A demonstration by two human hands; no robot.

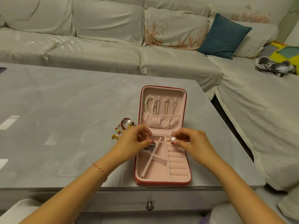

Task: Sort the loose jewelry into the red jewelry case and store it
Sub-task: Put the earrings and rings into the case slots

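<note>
Red jewelry case (pixel 162 183) open on tabletop (pixel 64 102). Right hand (pixel 192 143) pinching pearl earring (pixel 173 139) over ring rolls; left hand (pixel 134 141) curled on dark chain (pixel 150 147) (loose pile (pixel 125 126) beside case).

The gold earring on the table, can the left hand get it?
Probably yes. The gold earring lies in the open on the table, just beside the left hand, with nothing lying between them.

Jewelry case (pixel 161 183): red shell, pale pink lining.
Pearl strand (pixel 149 105): white.
Bead bracelet (pixel 124 123): dark red.
Pillow (pixel 224 36): teal.
Sofa cover (pixel 97 21): off-white, faded orange floral print.
Table (pixel 64 102): grey.
</note>
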